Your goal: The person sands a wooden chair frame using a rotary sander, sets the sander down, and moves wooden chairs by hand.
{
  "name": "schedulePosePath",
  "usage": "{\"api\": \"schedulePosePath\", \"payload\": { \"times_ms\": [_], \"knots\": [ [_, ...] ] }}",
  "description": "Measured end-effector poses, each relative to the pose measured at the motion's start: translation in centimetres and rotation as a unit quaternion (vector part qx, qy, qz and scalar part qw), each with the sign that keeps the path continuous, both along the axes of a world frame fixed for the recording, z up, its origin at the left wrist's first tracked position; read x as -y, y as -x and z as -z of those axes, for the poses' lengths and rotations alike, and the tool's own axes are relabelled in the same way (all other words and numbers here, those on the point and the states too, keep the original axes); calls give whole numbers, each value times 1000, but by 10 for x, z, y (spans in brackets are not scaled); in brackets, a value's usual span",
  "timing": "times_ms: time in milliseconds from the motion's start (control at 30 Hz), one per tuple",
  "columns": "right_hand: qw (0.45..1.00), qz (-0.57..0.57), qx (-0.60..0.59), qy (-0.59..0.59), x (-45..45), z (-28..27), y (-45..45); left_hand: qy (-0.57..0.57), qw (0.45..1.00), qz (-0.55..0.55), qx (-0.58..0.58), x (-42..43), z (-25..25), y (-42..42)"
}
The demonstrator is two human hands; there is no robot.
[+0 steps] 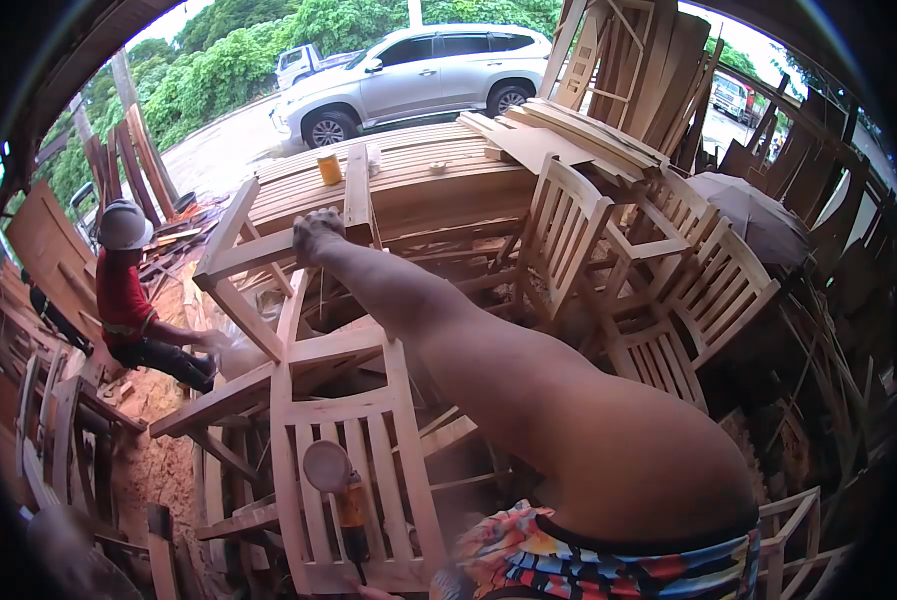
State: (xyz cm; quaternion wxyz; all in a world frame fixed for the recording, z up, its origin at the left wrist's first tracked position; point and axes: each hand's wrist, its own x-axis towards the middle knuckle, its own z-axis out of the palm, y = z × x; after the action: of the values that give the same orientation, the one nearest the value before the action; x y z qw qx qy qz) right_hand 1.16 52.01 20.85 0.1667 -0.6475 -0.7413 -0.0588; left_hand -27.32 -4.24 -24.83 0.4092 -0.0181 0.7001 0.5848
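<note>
My right hand (318, 236) is closed on the upper rail of an unpainted wooden chair frame (253, 253), with my arm stretched across the view. Below it, the slatted chair back (368, 475) faces me. An orange and black power tool (351, 505) with a round disc head lies against the slats. Only a small part of my left hand (376, 593) shows at the bottom edge, near the tool's lower end; its fingers and any grip cannot be made out.
Slatted wooden boards (418, 190) hold a yellow container (329, 168). More chairs (568, 225) and a folded-out umbrella (753, 215) stand right. A person in a red top and pale helmet (125, 290) is at left. A silver car (418, 80) is parked behind.
</note>
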Motion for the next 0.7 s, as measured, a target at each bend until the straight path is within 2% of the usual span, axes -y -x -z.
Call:
{"api": "schedulePosePath", "payload": {
  "times_ms": [167, 267, 300, 367, 400, 433, 467, 600, 700],
  "knots": [
    [1000, 21, 7, 9, 4, -8, 0, -11, 1000, 10, -7, 5, 7, 10],
    [1000, 7, 0, 11, -18, 8, -2, 0, 999, 31, 34, 15, -2, 8],
    [975, -114, 179, 65, -56, 31, -11, 19, 999, 28, 17, 16, 4, 10],
    [992, -4, -7, 123, -4, -13, -5, -41, 996, 68, 41, 15, -41, -7],
    [999, 5, 3, 46, 3, -13, -4, 50, 998, 5, 37, 9, -54, -12],
    [999, 21, 15, 44, 20, -23, 1, 0, 998, 4, 69, 8, -55, -14],
    [998, 14, 23, 55, 20, -23, -1, 51, 999, -2, -14, 0, -91, -26],
    [997, 23, 47, 60, 9, -20, -1, -12, 1000, -12, 9, 3, -61, -21],
    [998, 31, 61, 11, 11, -14, -2, -19, 997, -14, 68, 6, -50, -17]
  ]
}}
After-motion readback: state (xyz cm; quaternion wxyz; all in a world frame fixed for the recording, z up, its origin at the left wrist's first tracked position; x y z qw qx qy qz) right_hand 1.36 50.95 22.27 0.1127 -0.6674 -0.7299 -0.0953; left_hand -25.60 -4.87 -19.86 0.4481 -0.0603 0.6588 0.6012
